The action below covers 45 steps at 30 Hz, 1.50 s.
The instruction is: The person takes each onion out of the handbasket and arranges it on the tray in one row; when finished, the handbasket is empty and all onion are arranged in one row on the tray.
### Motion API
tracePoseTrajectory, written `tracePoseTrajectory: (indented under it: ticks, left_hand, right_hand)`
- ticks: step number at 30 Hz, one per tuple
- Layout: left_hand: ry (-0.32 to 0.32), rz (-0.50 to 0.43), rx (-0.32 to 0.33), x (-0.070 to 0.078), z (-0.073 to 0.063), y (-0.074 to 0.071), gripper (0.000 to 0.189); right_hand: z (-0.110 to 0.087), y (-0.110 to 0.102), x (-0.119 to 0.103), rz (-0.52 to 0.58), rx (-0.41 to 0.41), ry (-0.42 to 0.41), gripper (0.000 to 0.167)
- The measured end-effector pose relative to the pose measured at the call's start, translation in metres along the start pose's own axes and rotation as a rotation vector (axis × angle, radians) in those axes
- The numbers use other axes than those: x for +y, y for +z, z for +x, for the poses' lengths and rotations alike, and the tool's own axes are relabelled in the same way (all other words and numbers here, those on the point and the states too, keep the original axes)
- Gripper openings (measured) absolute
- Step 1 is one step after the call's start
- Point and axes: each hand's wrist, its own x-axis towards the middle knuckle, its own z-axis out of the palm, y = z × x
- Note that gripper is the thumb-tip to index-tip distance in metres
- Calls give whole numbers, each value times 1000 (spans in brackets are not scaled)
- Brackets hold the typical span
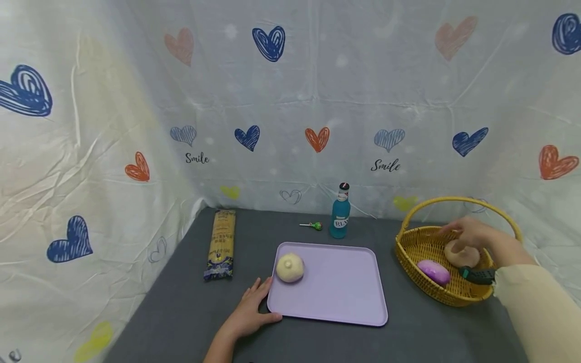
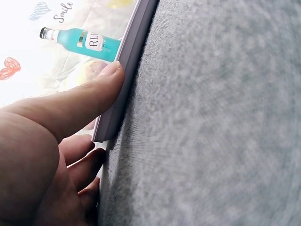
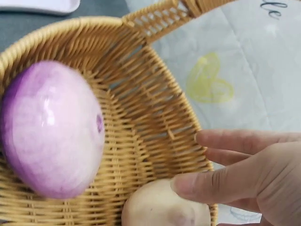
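My left hand [image 1: 248, 312] rests at the near left corner of a lilac tray [image 1: 338, 285], thumb at the front rim and fingers stretched along the left side. On the tray's left part sits a cream round vegetable [image 1: 290, 267] with a small nub on top. At the right, my right hand [image 1: 476, 236] reaches into a yellow wicker basket [image 1: 415, 276]. Its thumb overlaps a pale tan round vegetable [image 3: 157, 209] in the right wrist view, while the other fingers extend straight by the basket wall. Beside that vegetable lies a purple onion [image 3: 54, 129].
A blue bottle [image 1: 340, 214] stands behind the tray, with a green lollipop [image 1: 316, 226] to its left. Farther left lies a yellow packet of noodles [image 1: 221, 242]. The basket's tall handle [image 1: 447, 199] arches above it, and a heart-printed sheet hangs behind the dark table.
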Motion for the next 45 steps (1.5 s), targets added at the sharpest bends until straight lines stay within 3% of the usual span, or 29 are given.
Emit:
tracePoseTrajectory:
  ticks: [6,15,24,31,37,45]
  left_hand:
    - [-14,-9,-1,-1,-2,-1,101]
    - [-23,-14,2,0,-4,-3,101]
    - [-29,-15,-3,0,-3,-2,102]
    - [-21,-6,-6,1,-1,-2,102]
    - [-14,-8,-7,1,-1,-1,102]
    - [1,-5,-1,0,-1,1,102]
  right_hand:
    - [3,5,6,-44,-21,16,58]
    - [2,11,5,-7,-48,55,58]
    - [-5,14,4,164,-107,147,58]
    - [-1,9,6,37,-64,26,54]
    - [2,5,4,10,4,-41,54]
    - [2,0,-10,-3,50,-62,54]
